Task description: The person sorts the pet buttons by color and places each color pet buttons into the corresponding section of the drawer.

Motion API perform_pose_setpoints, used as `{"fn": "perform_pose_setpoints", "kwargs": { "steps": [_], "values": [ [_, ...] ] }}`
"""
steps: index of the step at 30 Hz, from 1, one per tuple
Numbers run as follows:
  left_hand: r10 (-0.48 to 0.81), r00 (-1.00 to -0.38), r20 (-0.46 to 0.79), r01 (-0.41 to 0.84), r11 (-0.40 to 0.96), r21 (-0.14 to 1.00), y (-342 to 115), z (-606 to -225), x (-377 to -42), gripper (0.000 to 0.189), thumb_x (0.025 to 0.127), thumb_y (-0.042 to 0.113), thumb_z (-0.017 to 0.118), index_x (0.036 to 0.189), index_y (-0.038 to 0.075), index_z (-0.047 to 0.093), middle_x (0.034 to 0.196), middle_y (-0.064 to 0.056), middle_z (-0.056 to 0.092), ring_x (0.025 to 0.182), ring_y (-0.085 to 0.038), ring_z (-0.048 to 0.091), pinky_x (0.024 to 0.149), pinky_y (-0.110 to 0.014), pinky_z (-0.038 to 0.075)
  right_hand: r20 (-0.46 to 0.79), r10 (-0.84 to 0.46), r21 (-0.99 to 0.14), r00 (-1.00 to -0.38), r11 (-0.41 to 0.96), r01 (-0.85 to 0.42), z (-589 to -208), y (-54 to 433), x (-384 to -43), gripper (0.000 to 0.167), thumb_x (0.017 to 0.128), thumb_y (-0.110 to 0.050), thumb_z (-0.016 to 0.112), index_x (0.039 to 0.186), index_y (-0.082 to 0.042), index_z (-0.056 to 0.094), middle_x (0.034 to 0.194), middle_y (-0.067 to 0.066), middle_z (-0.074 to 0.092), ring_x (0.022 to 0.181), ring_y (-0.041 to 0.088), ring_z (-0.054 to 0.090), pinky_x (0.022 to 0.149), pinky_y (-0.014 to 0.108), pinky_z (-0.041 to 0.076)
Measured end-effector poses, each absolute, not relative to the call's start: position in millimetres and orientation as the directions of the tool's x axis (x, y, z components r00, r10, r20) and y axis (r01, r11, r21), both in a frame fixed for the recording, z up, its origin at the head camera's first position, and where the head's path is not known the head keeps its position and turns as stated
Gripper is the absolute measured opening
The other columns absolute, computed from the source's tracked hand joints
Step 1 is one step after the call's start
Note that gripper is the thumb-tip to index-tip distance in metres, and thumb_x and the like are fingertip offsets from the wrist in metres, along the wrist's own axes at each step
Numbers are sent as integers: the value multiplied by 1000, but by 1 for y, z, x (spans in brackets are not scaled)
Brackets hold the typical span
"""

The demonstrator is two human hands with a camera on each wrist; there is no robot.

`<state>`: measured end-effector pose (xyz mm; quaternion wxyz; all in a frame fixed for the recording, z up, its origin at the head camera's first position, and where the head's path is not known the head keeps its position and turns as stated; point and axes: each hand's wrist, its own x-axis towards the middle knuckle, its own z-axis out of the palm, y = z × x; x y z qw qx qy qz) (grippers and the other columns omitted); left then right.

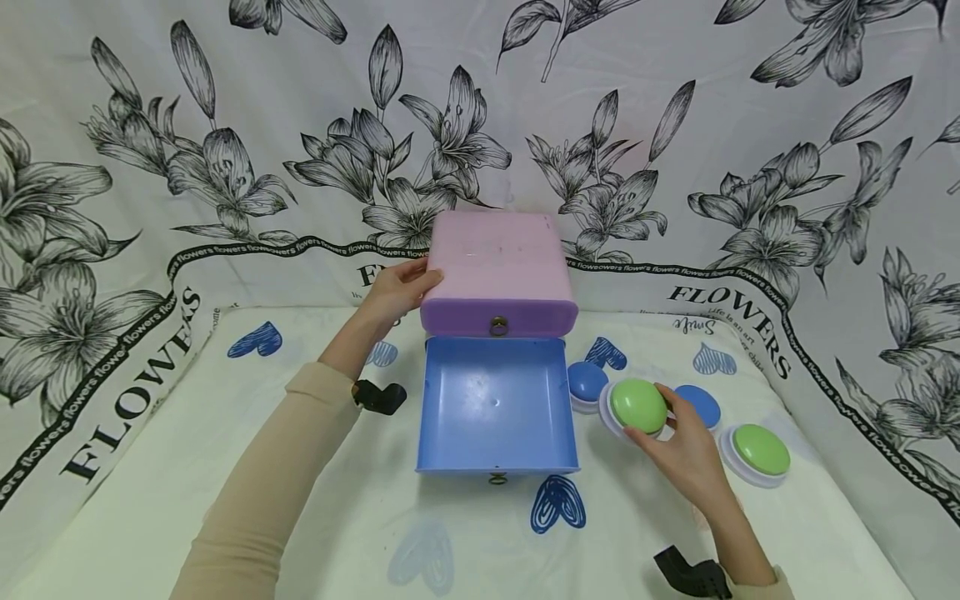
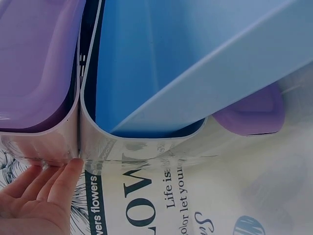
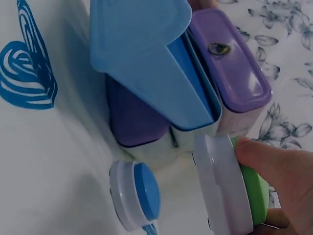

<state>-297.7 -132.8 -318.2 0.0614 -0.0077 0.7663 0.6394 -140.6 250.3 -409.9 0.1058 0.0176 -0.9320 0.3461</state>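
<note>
A pink drawer unit (image 1: 498, 254) stands at the middle. Its top purple drawer (image 1: 465, 318) is closed, while the blue drawer (image 1: 495, 408) below is pulled out, its inside floor in sight. My left hand (image 1: 399, 293) rests on the unit's left side near the top, with extended fingers (image 2: 68, 183) touching the pink shell in the left wrist view. To the right of the blue drawer, my right hand (image 1: 686, 454) grips a round green button (image 1: 637, 406) with a white base, thumb and fingers at its edge. The right wrist view shows this white base (image 3: 222, 188) raised and tipped on its side.
Near the right hand lie a blue button (image 1: 587, 381), a second blue one (image 1: 699, 405) partly behind the fingers, and another green button (image 1: 761, 450) farther right. A lower purple drawer (image 3: 137, 115) sits under the blue one. Flower-printed cloth (image 1: 630, 50) hangs behind.
</note>
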Motion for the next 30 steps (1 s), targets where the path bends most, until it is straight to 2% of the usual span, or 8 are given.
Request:
{"fn": "perform_pose_setpoints", "kwargs": {
  "steps": [8, 16, 22, 30],
  "values": [
    [70, -992, -106, -92, 185, 978, -132, -317, -297, 64, 88, 34, 62, 142, 12, 37, 136, -7, 48, 113, -19, 56, 93, -30, 49, 289, 2, -635, -957, 749, -190, -393, 229, -143, 79, 75, -26, 78, 136, 3, 37, 130, 24, 46, 113, 38, 49, 89, 52, 47],
    [75, -992, -100, -85, 188, 979, -134, -317, -297, 64, 88, 34, 62, 142, 11, 36, 136, -8, 48, 114, -20, 54, 94, -32, 48, 275, -38, -631, -961, 747, -210, -377, 206, -145, 81, 74, -27, 78, 138, -3, 35, 137, 19, 42, 115, 38, 50, 88, 51, 49],
    [77, -992, -100, -85, 178, 980, -133, -318, -298, 64, 88, 33, 62, 142, 10, 36, 136, -8, 48, 114, -20, 55, 93, -30, 48, 300, -106, -633, -948, 721, -281, -372, 186, -148, 81, 72, -21, 80, 138, -5, 36, 135, 15, 44, 116, 32, 50, 91, 47, 49],
    [78, -992, -99, -84, 177, 981, -134, -317, -297, 65, 88, 34, 62, 142, 10, 36, 137, -9, 47, 114, -21, 55, 93, -31, 49, 281, -165, -625, -946, 716, -311, -373, 156, -150, 80, 71, -24, 80, 136, -6, 38, 131, 12, 47, 112, 28, 54, 90, 46, 50]
  ]
}}
